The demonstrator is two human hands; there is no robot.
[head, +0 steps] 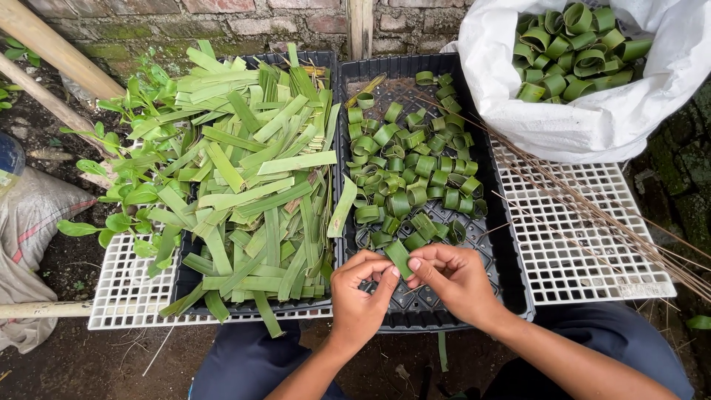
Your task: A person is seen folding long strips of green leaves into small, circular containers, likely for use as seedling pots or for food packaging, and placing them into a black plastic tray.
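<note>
My left hand (pixel 359 296) and my right hand (pixel 452 280) meet over the near edge of a black tray (pixel 505 244). Together they pinch one short green leaf strip (pixel 398 256), which is bent between the fingertips. Just beyond my fingers the tray holds several rolled leaf rings (pixel 411 174). To the left lies a heap of flat cut leaf strips (pixel 259 185) in a second black tray (pixel 326 61).
A white sack (pixel 592 122) full of leaf rings sits at the far right. Thin brown sticks (pixel 585 204) lie across a white grid rack (pixel 570 252). Leafy plants (pixel 129 178) and wooden poles (pixel 52 48) are on the left, a brick wall behind.
</note>
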